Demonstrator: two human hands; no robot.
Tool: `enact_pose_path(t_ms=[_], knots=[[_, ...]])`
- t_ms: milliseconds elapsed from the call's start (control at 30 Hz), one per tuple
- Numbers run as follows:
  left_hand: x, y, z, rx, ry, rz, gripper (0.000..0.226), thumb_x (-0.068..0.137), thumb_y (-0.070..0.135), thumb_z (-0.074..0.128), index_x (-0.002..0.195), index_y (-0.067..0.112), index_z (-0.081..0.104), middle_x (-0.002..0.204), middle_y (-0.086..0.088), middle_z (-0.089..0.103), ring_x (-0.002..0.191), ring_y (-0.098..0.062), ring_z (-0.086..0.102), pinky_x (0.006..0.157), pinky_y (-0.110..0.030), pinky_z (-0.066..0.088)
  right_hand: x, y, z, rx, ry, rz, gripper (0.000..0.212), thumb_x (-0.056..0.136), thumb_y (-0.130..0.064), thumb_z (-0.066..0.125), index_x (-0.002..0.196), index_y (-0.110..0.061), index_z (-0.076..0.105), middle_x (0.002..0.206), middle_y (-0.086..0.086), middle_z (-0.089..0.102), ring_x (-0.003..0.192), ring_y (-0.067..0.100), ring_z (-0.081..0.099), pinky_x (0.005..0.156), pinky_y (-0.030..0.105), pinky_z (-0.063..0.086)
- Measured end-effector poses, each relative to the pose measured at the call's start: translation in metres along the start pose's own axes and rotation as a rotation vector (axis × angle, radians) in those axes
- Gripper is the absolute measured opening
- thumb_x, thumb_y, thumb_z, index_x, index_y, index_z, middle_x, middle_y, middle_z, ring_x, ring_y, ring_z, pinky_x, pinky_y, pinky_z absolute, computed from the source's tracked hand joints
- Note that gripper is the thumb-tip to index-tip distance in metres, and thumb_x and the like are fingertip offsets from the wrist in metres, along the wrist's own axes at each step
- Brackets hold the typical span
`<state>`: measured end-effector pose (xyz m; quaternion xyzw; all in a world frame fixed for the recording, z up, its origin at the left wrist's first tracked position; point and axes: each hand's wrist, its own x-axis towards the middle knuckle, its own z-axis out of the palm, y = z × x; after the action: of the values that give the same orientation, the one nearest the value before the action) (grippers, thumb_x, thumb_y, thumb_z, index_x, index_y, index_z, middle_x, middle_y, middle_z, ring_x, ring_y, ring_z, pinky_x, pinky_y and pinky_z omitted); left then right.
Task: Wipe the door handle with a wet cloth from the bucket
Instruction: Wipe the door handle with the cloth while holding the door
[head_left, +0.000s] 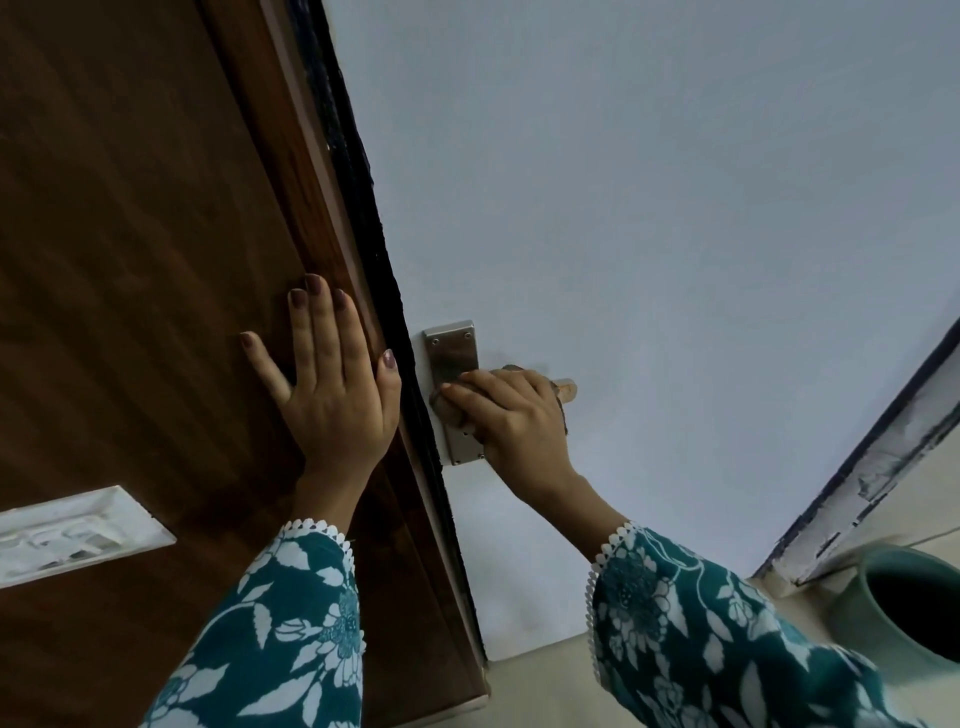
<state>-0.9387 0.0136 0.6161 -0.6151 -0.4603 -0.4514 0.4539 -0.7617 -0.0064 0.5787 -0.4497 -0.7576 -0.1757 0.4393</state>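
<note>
Head view, wiping stage. My right hand (511, 415) is curled over a brownish cloth (451, 410), pressing it onto the door handle (565, 388), whose lever end shows just past my knuckles. The handle sits on a steel backplate (451, 349) mounted close to the left edge of the pale door (649, 208). The bucket (906, 613), teal and open-mouthed, stands low at the right, well apart from the handle; its contents are too dark to read.

Risks, as I judge them. A wet cloth on smooth metal may slip, so my fingers could slide off the lever and the cloth could drop to the floor. Pressing down too firmly could turn the lever and let the door swing, which would carry the handle away from my grip. Most of the cloth is hidden under my palm, so I cannot tell whether it is bunched evenly or about to work loose.

Pose. My right wrist is bent upward, forearm rising from the lower right in a teal floral sleeve (691, 639), fingers wrapped and closed over cloth and lever together. My left hand (332, 384) lies flat with fingers spread against the dark wooden panel (130, 234) beside the door's edge, holding nothing, apparently bracing me. A white switch plate (78, 535) sits on that panel near its lower left.
</note>
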Motion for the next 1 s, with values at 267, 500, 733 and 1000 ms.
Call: enact_pose_path(t_ms=[267, 500, 733, 1000], knots=[[0.001, 0.001, 0.001, 0.013, 0.002, -0.01, 0.062, 0.099, 0.026, 0.039, 0.151, 0.004, 0.012, 0.151, -0.016, 0.029, 0.148, -0.021, 0.005, 0.115, -0.055, 0.0, -0.009, 0.046, -0.035, 0.041, 0.07, 0.355, 0.035, 0.072, -0.006, 0.059, 0.102, -0.019, 0.071, 0.091, -0.002, 0.072, 0.075, 0.023, 0.063, 0.071, 0.038, 0.048], [0.001, 0.003, 0.002, 0.01, 0.013, -0.02, 0.061, 0.099, 0.025, 0.038, 0.151, 0.004, 0.014, 0.151, -0.017, 0.031, 0.148, -0.022, 0.007, 0.114, -0.057, 0.003, -0.024, -0.012, -0.023, 0.136, 0.169, 0.237, 0.02, 0.085, -0.015, 0.065, 0.103, -0.016, 0.074, 0.09, 0.005, 0.07, 0.074, 0.02, 0.062, 0.061, 0.031, 0.046], [0.0, 0.001, 0.001, 0.002, 0.005, -0.022, 0.061, 0.099, 0.025, 0.039, 0.151, 0.004, 0.014, 0.15, -0.019, 0.032, 0.148, -0.021, 0.006, 0.114, -0.055, 0.001, -0.028, -0.008, -0.007, 0.241, 0.211, 0.465, 0.017, 0.079, -0.015, 0.072, 0.094, -0.024, 0.071, 0.093, 0.0, 0.065, 0.076, 0.024, 0.063, 0.057, 0.036, 0.052], [0.001, 0.003, 0.001, 0.012, 0.004, -0.023, 0.059, 0.099, 0.026, 0.034, 0.151, 0.004, 0.014, 0.15, -0.019, 0.032, 0.148, -0.021, 0.004, 0.115, -0.054, -0.001, -0.04, 0.003, -0.013, 0.34, 0.291, 0.92, 0.025, 0.08, -0.008, 0.07, 0.103, -0.012, 0.063, 0.101, -0.003, 0.044, 0.081, 0.011, 0.052, 0.062, -0.003, 0.04]])
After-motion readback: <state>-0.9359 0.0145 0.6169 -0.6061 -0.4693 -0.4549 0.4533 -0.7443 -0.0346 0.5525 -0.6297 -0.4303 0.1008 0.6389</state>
